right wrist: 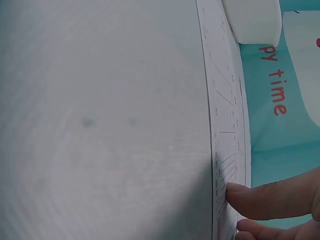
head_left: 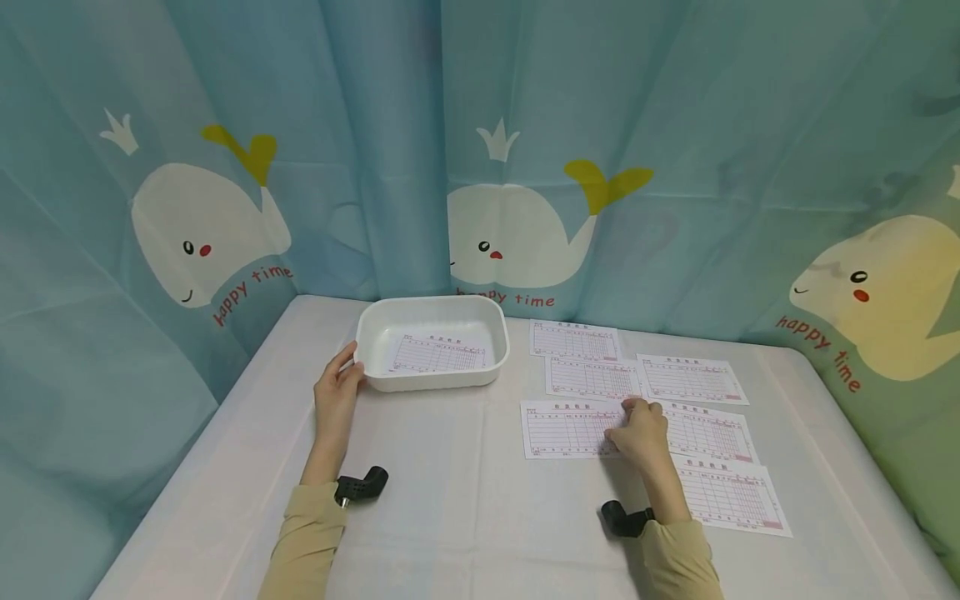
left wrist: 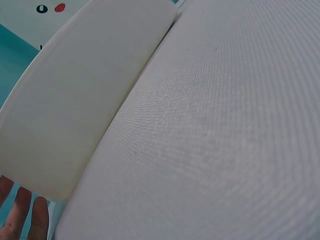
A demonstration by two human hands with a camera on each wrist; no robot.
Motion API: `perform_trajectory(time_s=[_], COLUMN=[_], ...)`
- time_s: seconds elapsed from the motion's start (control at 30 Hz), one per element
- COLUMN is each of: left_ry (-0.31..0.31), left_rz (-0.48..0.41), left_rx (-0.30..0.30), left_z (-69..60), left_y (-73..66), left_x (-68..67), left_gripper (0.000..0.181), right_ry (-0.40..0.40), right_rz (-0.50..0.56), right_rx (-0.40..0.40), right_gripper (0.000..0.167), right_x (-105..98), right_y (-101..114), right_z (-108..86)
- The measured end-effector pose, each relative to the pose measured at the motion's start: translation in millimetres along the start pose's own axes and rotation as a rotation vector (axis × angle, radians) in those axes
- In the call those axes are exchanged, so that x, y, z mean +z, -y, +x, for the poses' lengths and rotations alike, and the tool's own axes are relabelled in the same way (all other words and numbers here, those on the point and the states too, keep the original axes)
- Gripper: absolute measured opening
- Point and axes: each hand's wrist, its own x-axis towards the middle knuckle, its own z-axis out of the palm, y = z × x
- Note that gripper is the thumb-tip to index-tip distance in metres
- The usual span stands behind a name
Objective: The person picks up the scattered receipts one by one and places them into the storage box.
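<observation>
A white plastic tray (head_left: 431, 382) stands at the back of the table, with a printed paper form (head_left: 438, 354) inside it. My left hand (head_left: 337, 392) touches the tray's left end; in the left wrist view its fingers (left wrist: 39, 217) look fairly straight beside the tray wall (left wrist: 75, 95). My right hand (head_left: 643, 433) is over the right end of another printed form (head_left: 566, 429) lying flat. In the right wrist view the thumb (right wrist: 270, 200) touches that form (right wrist: 224, 125), while the other fingers are partly hidden.
Several more printed forms lie right of the tray, including a back one (head_left: 573, 340), a right one (head_left: 693, 379) and a front one (head_left: 735, 496). A white cloth (head_left: 420, 533) covers the table. A blue whale-print curtain (head_left: 390, 167) hangs behind.
</observation>
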Motion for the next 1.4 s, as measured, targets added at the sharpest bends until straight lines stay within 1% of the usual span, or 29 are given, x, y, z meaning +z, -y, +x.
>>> perform_trajectory(time_s=[0.33, 0.53, 0.73, 0.87, 0.97, 1.27, 1.4], left_ry=[-0.010, -0.005, -0.011, -0.005, -0.001, -0.005, -0.010], left_rz=[0.016, 0.017, 0.023, 0.021, 0.024, 0.016, 0.021], left_rx=[-0.011, -0.005, -0.003, -0.005, -0.006, -0.004, -0.006], left_z=[0.8, 1.4, 2.2, 1.5, 0.9, 0.8, 0.6], left_y=[0.0, 1.4, 1.4, 1.3, 0.9, -0.9, -0.6], left_x=[-0.4, 0.0, 0.4, 0.6, 0.8, 1.2, 1.2], left_gripper=[0.044, 0.044, 0.044, 0.044, 0.044, 0.045, 0.045], right_ry=[-0.019, 0.011, 0.036, 0.023, 0.023, 0.054, 0.076], right_rz=[-0.006, 0.009, 0.037, 0.064, 0.094, 0.191, 0.270], right_rx=[-0.008, -0.004, -0.035, -0.052, -0.053, -0.086, -0.080], right_gripper=[0.055, 0.045, 0.052, 0.058, 0.059, 0.042, 0.040], right_x=[1.5, 2.1, 1.5, 2.8, 4.2, 3.5, 0.2], right_y=[0.8, 0.1, -1.1, -2.8, -3.9, -3.4, -0.7], right_z=[-2.5, -4.0, -4.0, -3.9, -4.7, -8.9, -10.8])
